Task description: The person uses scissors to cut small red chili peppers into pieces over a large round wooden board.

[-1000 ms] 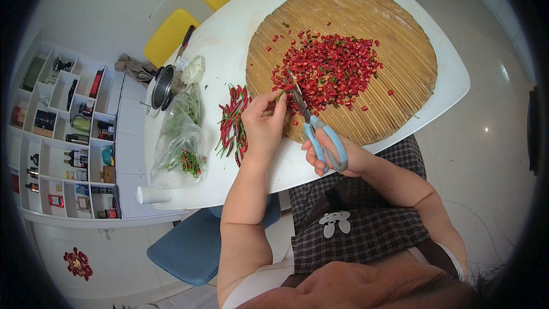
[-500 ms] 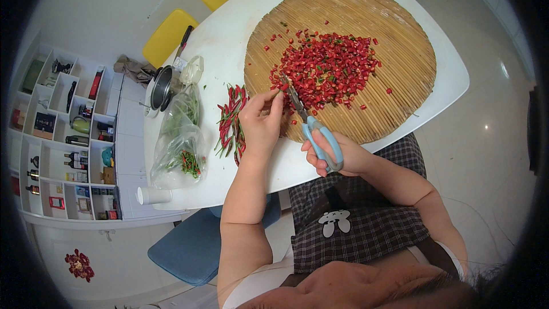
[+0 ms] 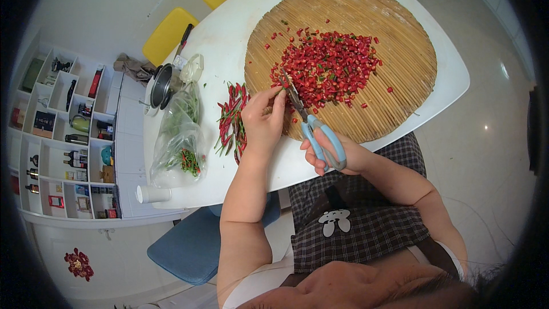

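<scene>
My right hand (image 3: pixel 350 157) is closed around the light-blue and grey handles of a pair of scissors (image 3: pixel 336 143). The blades point up and left over the near left part of a round wooden slatted board (image 3: pixel 394 28). At the blade tips, my left hand (image 3: pixel 264 119) pinches the end of a chili pepper; little of it shows, a small greenish bit at the fingertips. A heap of chopped red chilies (image 3: pixel 334 66), with some green bits, lies on the board beyond the scissors. Whole red chilies (image 3: pixel 231 117) with green stems lie on the table left of my left hand.
On the white table (image 3: pixel 217 51) are a clear plastic bag (image 3: pixel 174 131) of greens, a dark pot (image 3: pixel 162 87), a knife (image 3: pixel 185 35) and a white cup (image 3: pixel 154 195). Yellow chairs (image 3: pixel 166 34) stand beyond, a blue seat (image 3: pixel 189 246) at the near left.
The scissor handles have spread slightly. The red chili piece that showed at my left fingertips is gone from there, leaving a small greenish end. Both hands stay in nearly the same place.
</scene>
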{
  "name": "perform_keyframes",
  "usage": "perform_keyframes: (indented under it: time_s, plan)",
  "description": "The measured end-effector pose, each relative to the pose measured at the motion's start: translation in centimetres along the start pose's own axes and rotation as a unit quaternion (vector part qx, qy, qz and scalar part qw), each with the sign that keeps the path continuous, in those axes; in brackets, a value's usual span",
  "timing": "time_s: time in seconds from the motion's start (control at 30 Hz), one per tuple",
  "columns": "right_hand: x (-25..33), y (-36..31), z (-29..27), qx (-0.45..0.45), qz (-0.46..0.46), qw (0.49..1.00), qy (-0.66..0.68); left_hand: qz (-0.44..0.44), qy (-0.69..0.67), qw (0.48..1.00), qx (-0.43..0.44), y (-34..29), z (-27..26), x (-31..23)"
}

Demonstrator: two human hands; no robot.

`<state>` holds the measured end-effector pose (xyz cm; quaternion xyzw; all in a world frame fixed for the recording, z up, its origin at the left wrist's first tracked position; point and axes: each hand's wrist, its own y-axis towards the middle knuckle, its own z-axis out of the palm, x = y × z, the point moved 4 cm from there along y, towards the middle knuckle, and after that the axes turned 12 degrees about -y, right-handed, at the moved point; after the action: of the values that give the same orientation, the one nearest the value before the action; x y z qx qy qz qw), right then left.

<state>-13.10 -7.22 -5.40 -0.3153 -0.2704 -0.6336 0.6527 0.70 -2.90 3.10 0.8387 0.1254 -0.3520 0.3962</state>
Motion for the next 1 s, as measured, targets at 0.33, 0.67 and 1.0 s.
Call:
perform_keyframes:
  time_s: [0.33,0.67,1.0]
  plan:
    - [0.3,-0.1,0.3,-0.007,0.014,1.000,-0.012,-0.031,-0.046,0.998,-0.015,-0.3,-0.1,2.0]
    - [0.7,-0.3,0.3,0.001,0.014,0.999,-0.032,-0.196,-0.212,0.956,-0.045,-0.3,0.1,3.1]
    - [0.1,0.1,0.2,-0.020,0.020,0.999,-0.039,-0.214,-0.252,0.943,-0.044,-0.3,0.3,3.0]
